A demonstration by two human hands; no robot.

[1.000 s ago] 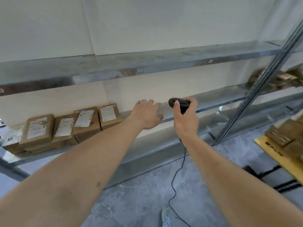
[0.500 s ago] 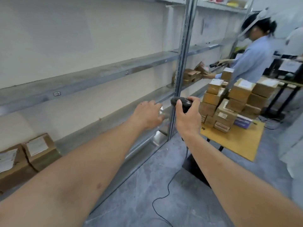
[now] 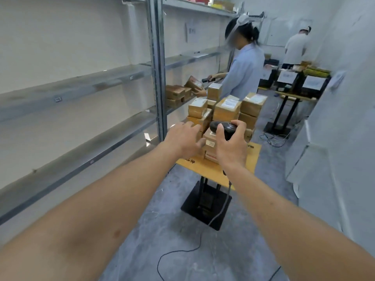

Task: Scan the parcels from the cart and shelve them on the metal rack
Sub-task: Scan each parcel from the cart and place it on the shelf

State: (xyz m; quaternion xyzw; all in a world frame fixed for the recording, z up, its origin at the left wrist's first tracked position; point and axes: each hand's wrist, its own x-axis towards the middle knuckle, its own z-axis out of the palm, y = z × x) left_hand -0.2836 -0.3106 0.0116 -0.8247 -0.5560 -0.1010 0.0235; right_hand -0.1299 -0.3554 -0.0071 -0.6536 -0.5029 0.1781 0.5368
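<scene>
A stack of brown cardboard parcels (image 3: pixel 227 109) with white labels stands on the cart's yellow top (image 3: pixel 251 157), straight ahead. My right hand (image 3: pixel 230 148) is shut on a black corded barcode scanner (image 3: pixel 223 127), held in front of the pile. Just to its left my left hand (image 3: pixel 184 138) reaches toward the parcels with fingers spread and nothing in it. The metal rack (image 3: pixel 81 86) runs along the left wall with bare shelves close to me.
A person in a light blue coat (image 3: pixel 241 72) stands beyond the cart, scanning a parcel at the rack. Another person (image 3: pixel 295 47) works at the far end beside more tables (image 3: pixel 292 96). The scanner cable (image 3: pixel 182 251) trails across the grey floor. A white wall closes the right side.
My view has swung right, from the rack's shelved parcels to the cart. Both hands now sit in front of the parcel stack; the scanner stays in my right hand.
</scene>
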